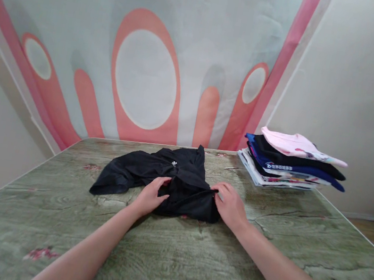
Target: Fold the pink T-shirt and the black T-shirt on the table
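Note:
A crumpled black garment (pixel 180 177) with a small white logo lies in the middle of the green wood-patterned table (pixel 167 256). My left hand (pixel 152 195) rests on its near left part, fingers curled into the cloth. My right hand (pixel 230 203) pinches the garment's near right edge with closed fingers. One sleeve or leg of the garment stretches out to the left.
A stack of folded shirts (pixel 291 162), pink on top with dark blue, black and white ones under it, sits at the table's far right corner. A wall hanging with pink ovals (pixel 148 71) stands behind the table. Floor shows at the right edge.

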Demonstrator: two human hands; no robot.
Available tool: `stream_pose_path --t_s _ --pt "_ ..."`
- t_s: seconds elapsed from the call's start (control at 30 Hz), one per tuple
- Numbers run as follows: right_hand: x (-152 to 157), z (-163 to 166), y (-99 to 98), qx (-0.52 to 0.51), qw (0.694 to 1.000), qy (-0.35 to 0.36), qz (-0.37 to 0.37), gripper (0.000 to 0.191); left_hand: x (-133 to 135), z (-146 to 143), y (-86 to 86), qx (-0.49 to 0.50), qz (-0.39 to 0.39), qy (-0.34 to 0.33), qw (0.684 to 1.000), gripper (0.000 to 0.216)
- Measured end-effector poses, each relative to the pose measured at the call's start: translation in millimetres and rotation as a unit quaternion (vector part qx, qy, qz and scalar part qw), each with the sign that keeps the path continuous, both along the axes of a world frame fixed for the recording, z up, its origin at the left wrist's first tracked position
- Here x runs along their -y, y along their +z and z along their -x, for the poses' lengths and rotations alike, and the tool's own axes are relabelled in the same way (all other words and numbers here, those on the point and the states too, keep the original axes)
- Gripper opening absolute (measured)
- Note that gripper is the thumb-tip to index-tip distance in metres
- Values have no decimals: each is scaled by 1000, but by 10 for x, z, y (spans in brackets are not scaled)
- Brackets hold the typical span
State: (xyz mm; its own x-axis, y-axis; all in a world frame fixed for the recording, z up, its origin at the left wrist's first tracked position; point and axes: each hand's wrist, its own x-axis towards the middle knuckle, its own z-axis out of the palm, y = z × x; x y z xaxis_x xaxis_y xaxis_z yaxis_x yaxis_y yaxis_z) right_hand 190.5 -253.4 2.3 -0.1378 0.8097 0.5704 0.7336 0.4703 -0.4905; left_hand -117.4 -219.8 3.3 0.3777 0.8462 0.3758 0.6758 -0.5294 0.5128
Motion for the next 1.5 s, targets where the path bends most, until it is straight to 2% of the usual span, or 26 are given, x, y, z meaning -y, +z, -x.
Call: stream_pose_path --t_s 0.03,0.1,0.17,0.23,0.3,0.37,0.43,0.5,0.6,0.67,0.77,0.83,0.9,0.97,1.07,1.2,1.3,1.37,1.43,1.5 --pt "-29 -64 11 -8 1000 -30 -7 26 -12 11 -5 4 3 26 1000 47" --pt "-86 -199 32 -33 995 -88 -15 25 -27 76 -2 -6 20 67 998 35" --pt "-124 -318 64 -62 988 -136 -26 25 -19 165 20 -26 50 82 995 20" --pt "-122 -384 115 -82 983 -156 -53 26 17 239 61 -33 72 90 993 15" --pt "-78 -376 176 -79 985 -130 -83 27 63 274 122 -25 69 107 992 13" --pt "-17 -303 217 -46 994 -47 -88 28 96 273 191 3 49 117 992 11" --pt "29 -200 206 6 997 46 -67 30 102 256 250 63 47 116 990 14" --pt "40 -108 140 47 994 93 -38 34 87 245 283 148 76 112 980 19" --pt "8 -47 7 69 994 84 10 42 51 259 289 275 158 128 940 30" --pt "-14 -53 -46 68 994 72 44 40 34 289 284 334 215 146 906 38" --pt "-24 -79 -56 45 994 73 63 28 21 339 281 384 269 153 870 42" --pt "-29 -84 -52 21 995 84 56 23 20 365 275 392 299 143 858 45" --pt "-47 -81 -66 1 995 89 52 23 26 376 265 365 321 138 863 50" --pt "-79 -77 -97 -11 994 85 61 22 41 371 257 313 324 141 882 55" --pt "-126 -82 -139 -19 994 75 82 17 65 341 254 246 307 138 909 59" --pt "-156 -87 -171 -10 993 61 105 20 30 303 185 217 286 114 926 64" --pt "-172 -75 -192 16 992 68 108 24 -74 293 43 168 224 80 957 61" --pt "-187 -79 -202 40 993 60 98 21 -168 284 -53 84 143 103 981 53" --pt "-209 -113 -206 66 994 22 82 20 -277 258 -112 14 80 134 988 47" --pt "-237 -187 -207 90 993 -32 68 20 -410 213 -123 -13 63 142 988 44"
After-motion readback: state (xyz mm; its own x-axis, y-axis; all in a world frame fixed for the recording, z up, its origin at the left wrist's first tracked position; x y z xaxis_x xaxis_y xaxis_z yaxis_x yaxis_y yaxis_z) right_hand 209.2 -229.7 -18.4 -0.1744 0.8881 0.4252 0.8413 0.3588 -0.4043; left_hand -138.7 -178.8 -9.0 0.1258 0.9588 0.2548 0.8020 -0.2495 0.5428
